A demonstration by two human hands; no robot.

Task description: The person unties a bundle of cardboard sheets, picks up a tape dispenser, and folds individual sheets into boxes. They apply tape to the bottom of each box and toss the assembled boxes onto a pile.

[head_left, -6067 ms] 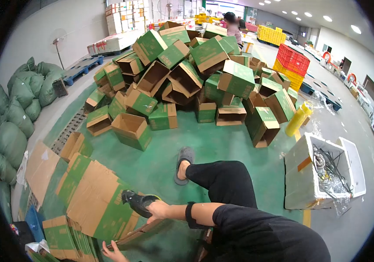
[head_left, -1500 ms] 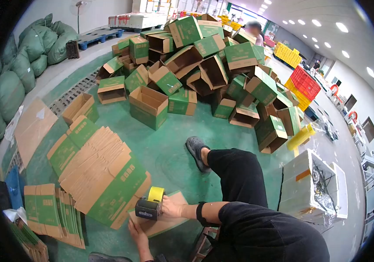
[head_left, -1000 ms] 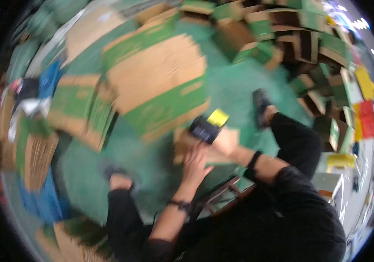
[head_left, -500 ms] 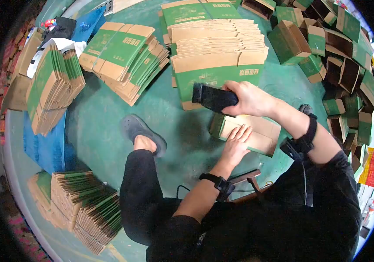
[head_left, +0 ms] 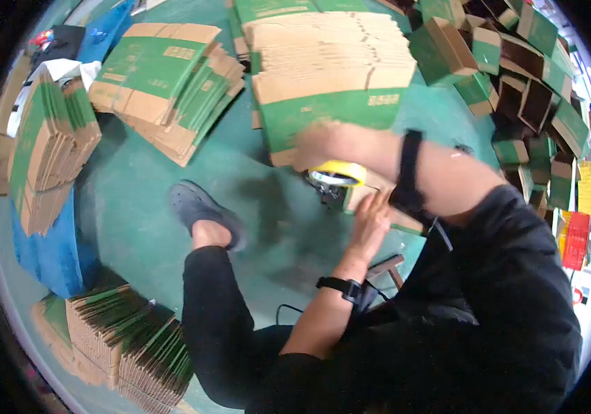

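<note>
Farthest left I see a bundle of flattened cartons (head_left: 54,165) standing upright, with blue plastic (head_left: 50,252) showing beneath it. Below that, nearer me, a second bundle (head_left: 126,348) stands on edge, its folded cardboard fanned toward the wearer's left leg (head_left: 212,303). Toward the top of my view a strapped stack (head_left: 150,79) of green and tan cartons leans over, its layers slipping sideways.

Right of it, a grey clog (head_left: 205,214) is planted on the green floor (head_left: 261,283). A larger stack (head_left: 330,103) of flattened cartons lies ahead, its edges stepped.

In front of that stack I have the right hand (head_left: 319,145), blurred, its fingers closed over a tape dispenser (head_left: 330,192) with a yellow tape roll (head_left: 356,171). The dispenser is at the left end of a small carton (head_left: 406,220), partly hidden by the arm; I cannot tell whether they touch. The left hand (head_left: 371,224) lies palm down on that carton, fingers extended and grasping nothing. A black wristband (head_left: 340,284) sits behind it.

On my right, unfolded cartons (head_left: 516,90) form a jumbled heap, and past them I make out yellow crates (head_left: 587,190) and a red crate (head_left: 575,241).
</note>
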